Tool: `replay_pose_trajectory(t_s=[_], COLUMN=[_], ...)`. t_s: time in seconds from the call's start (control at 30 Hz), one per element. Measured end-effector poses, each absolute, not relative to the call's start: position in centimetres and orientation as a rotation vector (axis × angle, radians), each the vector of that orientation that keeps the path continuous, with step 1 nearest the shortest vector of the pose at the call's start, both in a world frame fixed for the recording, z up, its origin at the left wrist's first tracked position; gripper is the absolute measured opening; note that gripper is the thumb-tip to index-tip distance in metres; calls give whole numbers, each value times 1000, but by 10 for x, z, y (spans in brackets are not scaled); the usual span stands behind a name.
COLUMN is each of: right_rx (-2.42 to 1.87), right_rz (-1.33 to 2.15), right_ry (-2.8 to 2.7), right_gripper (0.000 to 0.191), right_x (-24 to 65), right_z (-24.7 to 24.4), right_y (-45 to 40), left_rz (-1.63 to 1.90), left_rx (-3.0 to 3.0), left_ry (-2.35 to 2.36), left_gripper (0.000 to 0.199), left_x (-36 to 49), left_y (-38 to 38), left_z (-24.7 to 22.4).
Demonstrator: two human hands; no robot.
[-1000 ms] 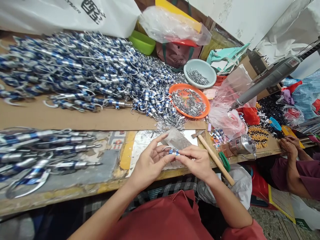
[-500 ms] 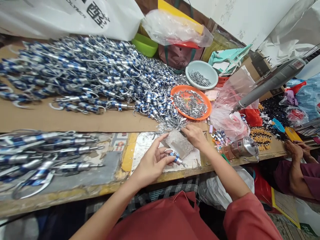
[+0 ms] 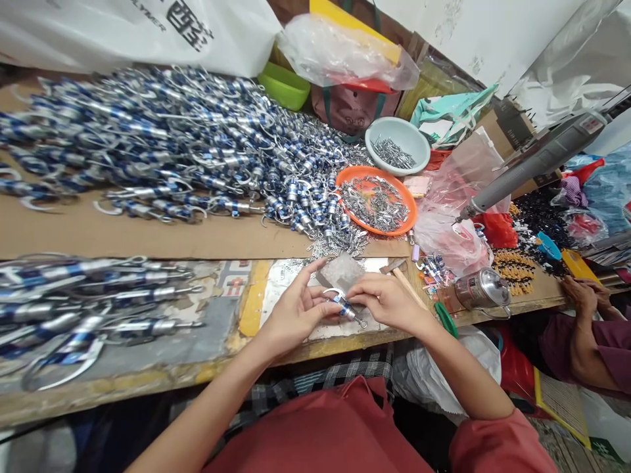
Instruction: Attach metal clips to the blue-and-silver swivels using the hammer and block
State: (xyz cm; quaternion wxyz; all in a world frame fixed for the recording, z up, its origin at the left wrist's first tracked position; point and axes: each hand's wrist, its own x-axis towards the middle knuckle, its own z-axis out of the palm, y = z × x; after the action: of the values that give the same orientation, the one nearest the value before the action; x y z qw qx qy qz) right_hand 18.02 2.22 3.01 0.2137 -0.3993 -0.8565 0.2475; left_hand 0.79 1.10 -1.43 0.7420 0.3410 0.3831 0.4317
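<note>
The left hand grasps a blue-and-silver hooked metal assembly above the workbench's front edge, before a grey block. The right hand is beside it, fingers pinched; whether they hold some small part, I cannot tell.

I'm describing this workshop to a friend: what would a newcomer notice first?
Probably the huge heap of silver-and-blue hooked metal pieces, left and centre. Next, the round orange plastic tray of metal parts at its right end, and the long grey tool at upper right. Below centre, the left hand holds one silver-and-blue hooked piece.
</note>
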Motion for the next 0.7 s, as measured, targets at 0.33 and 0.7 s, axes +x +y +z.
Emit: replay_pose_trajectory(t_s=[0.33,0.7], right_rx=[-1223,-2151], right_rz=[425,211], right_ry=[-2201,-2132], right_gripper=[19,21], right_x=[167,276], right_z=[5,-11], right_y=[17,-6], left_rz=[937,946], left_rx=[783,764], left_ry=[825,837], left_gripper=[89,88], left_x=[8,7], left_y=[11,12], left_z=[-11,-15])
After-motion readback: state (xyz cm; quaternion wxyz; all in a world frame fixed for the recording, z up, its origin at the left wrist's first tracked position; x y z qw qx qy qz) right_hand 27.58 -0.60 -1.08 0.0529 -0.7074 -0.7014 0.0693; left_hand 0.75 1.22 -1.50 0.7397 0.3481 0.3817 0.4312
